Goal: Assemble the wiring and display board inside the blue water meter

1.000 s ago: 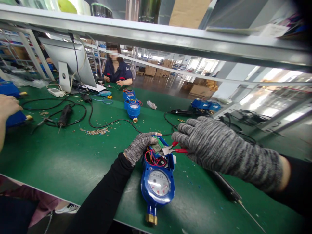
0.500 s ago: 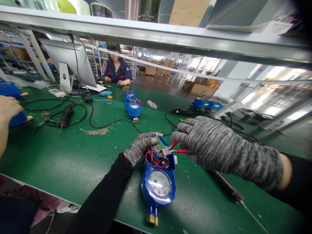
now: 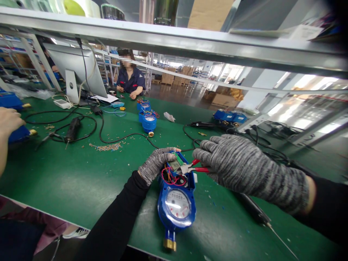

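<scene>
Step in hand, as I read it: wire trimming inside the open top of a blue water meter (image 3: pixel 176 203), which lies flat on the green bench mat (image 3: pixel 81 174) near its front edge, brass end twd the person.

L hand (image 3: pixel 156 163), gloved, sits at the meter's top left, fingertips closed on the small green circuit board (image 3: pixel 176 164) and tilting it up out of the housing. R hand (image 3: pixel 233 163), gloved, is wrapped tight round red-handled cutters (image 3: pixel 191 167); the tip points left, right at the board edge. Can't tell if the blades are parted or closed.

Next move prob. calls for a steady L hold on the board and a precise nip w/o catching neighbouring leads.

Containers: the meter's open compartment holds red, black and blue wires (image 3: pixel 171 177) in a loose coil, plus the board. Dial face (image 3: pixel 178 203) below is sealed.

A black probe-like tool (image 3: pixel 252 210) lies on the mat just right of the meter, under the R forearm. Two more blue meters (image 3: pixel 148 121) sit further back, well apart.
</scene>
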Demonstrator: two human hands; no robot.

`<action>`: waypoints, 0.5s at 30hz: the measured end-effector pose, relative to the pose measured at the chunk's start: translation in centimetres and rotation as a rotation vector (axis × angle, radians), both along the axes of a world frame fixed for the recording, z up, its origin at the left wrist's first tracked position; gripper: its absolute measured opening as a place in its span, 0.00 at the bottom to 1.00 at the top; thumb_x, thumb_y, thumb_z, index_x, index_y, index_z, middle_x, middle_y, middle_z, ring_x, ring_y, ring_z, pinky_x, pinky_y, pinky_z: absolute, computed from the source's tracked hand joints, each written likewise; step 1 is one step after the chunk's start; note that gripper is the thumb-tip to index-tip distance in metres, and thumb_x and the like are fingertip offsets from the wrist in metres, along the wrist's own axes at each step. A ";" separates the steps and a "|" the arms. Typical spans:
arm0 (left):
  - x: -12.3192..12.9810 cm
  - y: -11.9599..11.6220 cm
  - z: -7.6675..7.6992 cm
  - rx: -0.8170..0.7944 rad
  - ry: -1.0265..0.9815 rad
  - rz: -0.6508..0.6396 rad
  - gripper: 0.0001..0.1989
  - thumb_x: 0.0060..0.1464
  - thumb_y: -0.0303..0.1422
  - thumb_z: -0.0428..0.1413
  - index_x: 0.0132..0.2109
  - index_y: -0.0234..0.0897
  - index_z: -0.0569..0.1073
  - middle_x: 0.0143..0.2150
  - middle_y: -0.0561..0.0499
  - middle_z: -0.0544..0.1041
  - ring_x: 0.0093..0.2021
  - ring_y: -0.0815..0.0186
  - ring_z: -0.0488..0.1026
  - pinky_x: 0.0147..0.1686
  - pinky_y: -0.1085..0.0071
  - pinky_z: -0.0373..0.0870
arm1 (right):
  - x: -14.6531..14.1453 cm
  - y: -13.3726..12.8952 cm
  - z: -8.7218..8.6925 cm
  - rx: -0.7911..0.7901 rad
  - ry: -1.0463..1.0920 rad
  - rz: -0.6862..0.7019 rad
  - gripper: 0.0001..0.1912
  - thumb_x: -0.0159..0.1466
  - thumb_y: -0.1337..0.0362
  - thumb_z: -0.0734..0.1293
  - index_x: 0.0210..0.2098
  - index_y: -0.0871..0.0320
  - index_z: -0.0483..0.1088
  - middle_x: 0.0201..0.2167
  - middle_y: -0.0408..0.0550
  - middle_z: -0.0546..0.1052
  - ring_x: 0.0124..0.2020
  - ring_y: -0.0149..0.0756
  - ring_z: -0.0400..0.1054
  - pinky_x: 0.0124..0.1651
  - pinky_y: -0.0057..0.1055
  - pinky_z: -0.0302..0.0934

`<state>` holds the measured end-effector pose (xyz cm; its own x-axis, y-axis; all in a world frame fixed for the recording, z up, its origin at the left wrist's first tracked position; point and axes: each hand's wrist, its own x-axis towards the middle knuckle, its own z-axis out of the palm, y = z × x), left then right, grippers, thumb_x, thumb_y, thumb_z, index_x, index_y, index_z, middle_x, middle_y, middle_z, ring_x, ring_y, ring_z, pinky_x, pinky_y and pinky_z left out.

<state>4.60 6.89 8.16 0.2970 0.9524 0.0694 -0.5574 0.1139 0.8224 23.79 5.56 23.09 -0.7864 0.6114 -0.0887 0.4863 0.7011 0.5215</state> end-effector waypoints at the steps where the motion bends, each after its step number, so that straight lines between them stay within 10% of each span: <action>1: 0.0 0.0 0.0 -0.002 -0.001 -0.002 0.22 0.43 0.33 0.68 0.47 0.29 0.79 0.33 0.46 0.82 0.28 0.66 0.77 0.36 0.68 0.72 | 0.0 0.0 0.0 -0.008 0.006 -0.006 0.15 0.61 0.67 0.66 0.48 0.53 0.74 0.39 0.52 0.78 0.35 0.50 0.74 0.34 0.36 0.56; 15: 0.0 0.1 -0.3 -0.019 -0.004 0.001 0.24 0.41 0.33 0.68 0.48 0.29 0.79 0.42 0.41 0.82 0.38 0.59 0.80 0.42 0.64 0.73 | 0.2 0.4 -0.7 -0.065 0.053 -0.028 0.14 0.58 0.67 0.68 0.44 0.54 0.75 0.36 0.50 0.77 0.35 0.49 0.73 0.33 0.35 0.54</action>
